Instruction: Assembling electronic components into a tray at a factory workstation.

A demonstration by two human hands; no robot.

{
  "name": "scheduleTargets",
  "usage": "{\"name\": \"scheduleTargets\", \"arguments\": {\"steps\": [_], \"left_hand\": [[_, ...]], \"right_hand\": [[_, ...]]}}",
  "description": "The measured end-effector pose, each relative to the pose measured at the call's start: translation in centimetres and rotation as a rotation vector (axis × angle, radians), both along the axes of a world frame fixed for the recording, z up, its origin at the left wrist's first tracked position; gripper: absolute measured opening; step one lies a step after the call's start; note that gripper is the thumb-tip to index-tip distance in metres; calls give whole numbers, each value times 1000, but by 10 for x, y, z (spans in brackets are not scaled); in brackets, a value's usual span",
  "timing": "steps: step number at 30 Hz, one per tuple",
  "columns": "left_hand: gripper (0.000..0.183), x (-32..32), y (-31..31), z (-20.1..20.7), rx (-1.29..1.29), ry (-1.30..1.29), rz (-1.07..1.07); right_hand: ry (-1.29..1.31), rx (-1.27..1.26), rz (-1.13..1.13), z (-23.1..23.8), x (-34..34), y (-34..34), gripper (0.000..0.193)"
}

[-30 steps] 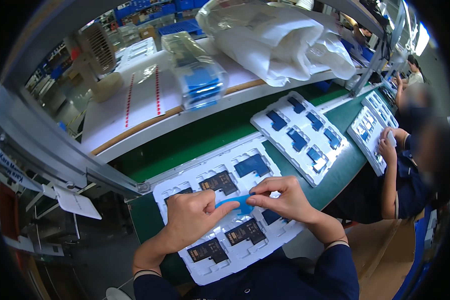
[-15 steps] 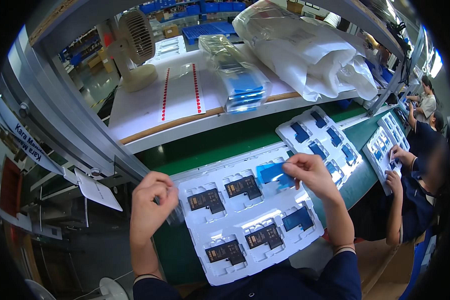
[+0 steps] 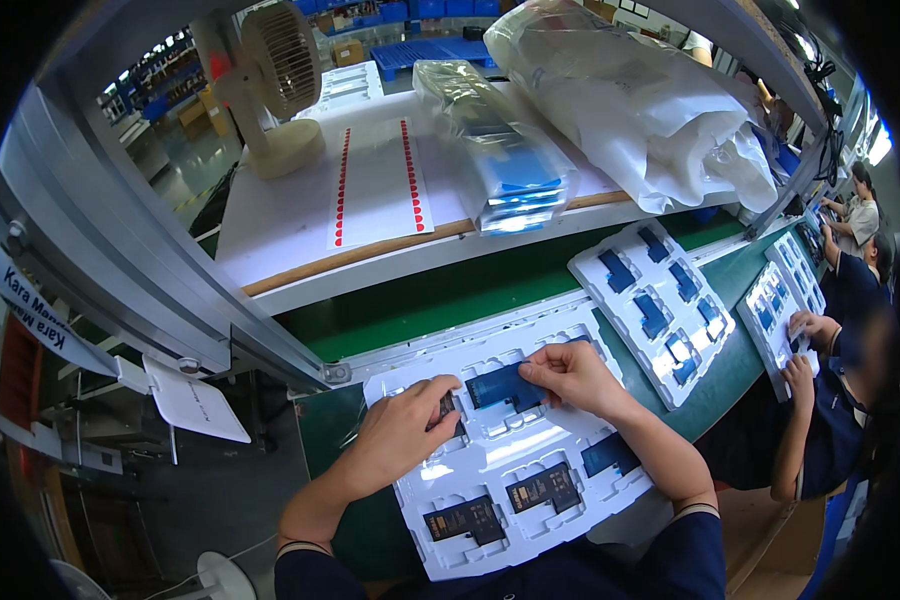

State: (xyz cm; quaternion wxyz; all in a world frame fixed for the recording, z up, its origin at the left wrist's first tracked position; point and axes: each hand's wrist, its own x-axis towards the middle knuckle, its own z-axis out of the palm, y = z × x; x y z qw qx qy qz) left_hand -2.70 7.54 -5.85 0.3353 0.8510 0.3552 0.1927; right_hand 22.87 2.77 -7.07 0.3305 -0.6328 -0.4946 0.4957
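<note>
A white moulded tray (image 3: 435, 460) lies before me with flat black L-shaped batteries in its pockets. My left hand (image 3: 395, 435) bends over the upper left pocket, thumb and fingers around a battery (image 3: 448, 412) that they partly cover. In the upper middle pocket, a thin blue film (image 3: 495, 388) lies over another battery. My right hand (image 3: 575, 380) pinches the film's right end. Two uncovered batteries (image 3: 465, 521) (image 3: 545, 488) sit in the near row. To their right is a bluish, film-covered one (image 3: 608, 455).
A second tray (image 3: 660, 315) of batteries stands to the right on the green bench (image 3: 725, 370). A co-worker's hands (image 3: 805, 345) work over another tray. On the shelf ahead are a fan (image 3: 280, 90), a sheet with red tabs (image 3: 380, 185), bagged blue films (image 3: 505, 150) and a white plastic bag (image 3: 630, 100).
My left hand has moved right, from beside the tray onto the upper left battery. My right hand has brought the blue film left and down onto the upper middle battery.
</note>
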Motion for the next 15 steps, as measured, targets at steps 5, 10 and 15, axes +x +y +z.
{"name": "scheduleTargets", "arguments": {"steps": [5,10,15], "left_hand": [[18,-2,-1,-21,115,62,-39],[16,-1,-1,-22,118,52,-19],[15,0,-1,-22,121,49,-16]], "right_hand": [[-22,-20,4,1,-3,6,25],[-55,-15,-15,2,-4,6,25],[-31,-13,-15,1,-5,7,25]]}}
